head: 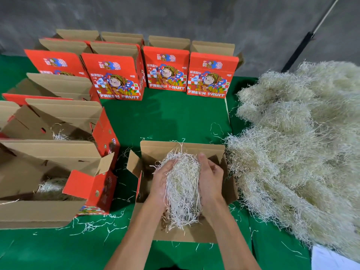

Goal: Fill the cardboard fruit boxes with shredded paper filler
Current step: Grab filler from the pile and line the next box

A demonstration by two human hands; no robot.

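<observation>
White shredded-paper clump (182, 190) held between both hands, low centre of frame, over the open cardboard box (212, 148) nearest the camera. Left hand (160, 182) cups the clump's left side, fingers curled into the strands. Right hand (210, 179) cups the right side, thumb up along the top edge, fingers wrapped round the paper. Both forearms come in from the bottom edge and converge on the box. Clump's lower end hangs down inside the box; flaps stand open on all four sides.

Right of frame: big loose pile of shredded paper (303, 137), its edge touching the box's right flap. Left of frame: two open boxes, the nearer one (58, 152) and the one behind it (64, 112), each with some filler visible inside. More open boxes further up the left edge, contents not visible. Upper centre: upright red boxes printed "FRESH FRUIT", among them one left of centre (118, 78) and one at the right end of the row (211, 76), top flaps up, more rows behind.

Stray strands (93, 227) scattered on the tabletop round the boxes. Green cloth covers the tabletop (167, 117). Grey wall (175, 14) behind. Dark pole with a pale rod (303, 43) leans at upper right. White sheet corner (331, 260) at lower right.
</observation>
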